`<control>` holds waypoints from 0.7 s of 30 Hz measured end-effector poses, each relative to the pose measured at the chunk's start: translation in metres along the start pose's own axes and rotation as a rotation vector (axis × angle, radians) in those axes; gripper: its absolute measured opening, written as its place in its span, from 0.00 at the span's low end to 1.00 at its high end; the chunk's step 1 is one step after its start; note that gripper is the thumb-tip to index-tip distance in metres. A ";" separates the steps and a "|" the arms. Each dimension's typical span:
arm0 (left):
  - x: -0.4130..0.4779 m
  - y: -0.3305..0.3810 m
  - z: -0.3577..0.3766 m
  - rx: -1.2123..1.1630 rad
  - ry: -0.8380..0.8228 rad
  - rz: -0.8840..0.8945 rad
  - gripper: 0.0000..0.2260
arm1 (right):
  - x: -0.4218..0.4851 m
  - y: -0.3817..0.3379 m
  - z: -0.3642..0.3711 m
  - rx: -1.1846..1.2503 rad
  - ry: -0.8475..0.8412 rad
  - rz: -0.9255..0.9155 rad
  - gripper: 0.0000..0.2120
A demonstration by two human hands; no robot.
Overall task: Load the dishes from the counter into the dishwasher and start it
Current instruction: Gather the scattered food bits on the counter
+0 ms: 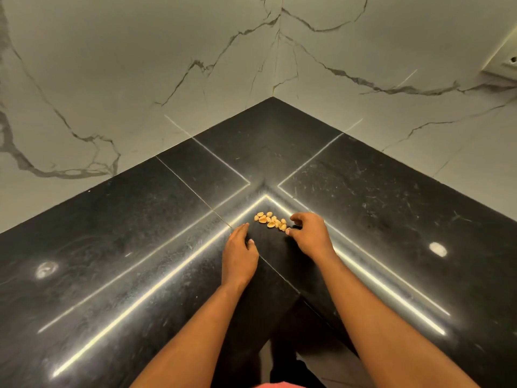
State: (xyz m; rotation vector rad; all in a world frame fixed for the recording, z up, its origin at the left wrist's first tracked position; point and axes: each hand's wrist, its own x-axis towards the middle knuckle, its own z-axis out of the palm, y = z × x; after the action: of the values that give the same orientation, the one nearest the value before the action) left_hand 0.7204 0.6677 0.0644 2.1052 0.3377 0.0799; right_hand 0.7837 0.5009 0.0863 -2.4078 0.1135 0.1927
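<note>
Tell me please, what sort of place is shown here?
Probably a kitchen corner, though no appliance is in view. A polished black stone counter meets marble-look wall panels, a wall socket sits at upper right, and a few nut shells lie on the counter.

A black, polished stone counter (112, 247) wraps round the corner, its slabs meeting in thin seams. A small cluster of pale pistachio shells (270, 220) lies on it near the inner bend.

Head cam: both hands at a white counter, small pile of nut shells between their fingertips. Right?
No. The head view shows the counter is black, not white. The rest holds: left hand and right hand at it, nut shells between their fingertips.
</note>
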 end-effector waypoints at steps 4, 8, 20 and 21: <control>0.007 0.005 -0.005 0.082 0.045 0.021 0.17 | 0.002 -0.007 0.003 -0.103 -0.009 0.050 0.21; 0.021 0.004 -0.009 0.211 0.020 0.059 0.18 | 0.006 -0.011 0.004 -0.111 -0.039 0.097 0.13; 0.050 0.012 0.002 0.392 -0.103 0.229 0.15 | 0.009 -0.006 -0.003 -0.153 -0.084 0.053 0.16; 0.051 0.013 0.002 0.421 -0.113 0.258 0.14 | 0.010 -0.005 -0.003 -0.165 -0.106 0.056 0.15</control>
State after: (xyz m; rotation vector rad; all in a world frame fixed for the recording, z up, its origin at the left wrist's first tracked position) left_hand 0.7721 0.6734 0.0698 2.5504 0.0098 0.0428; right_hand 0.7945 0.5025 0.0905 -2.5540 0.1201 0.3679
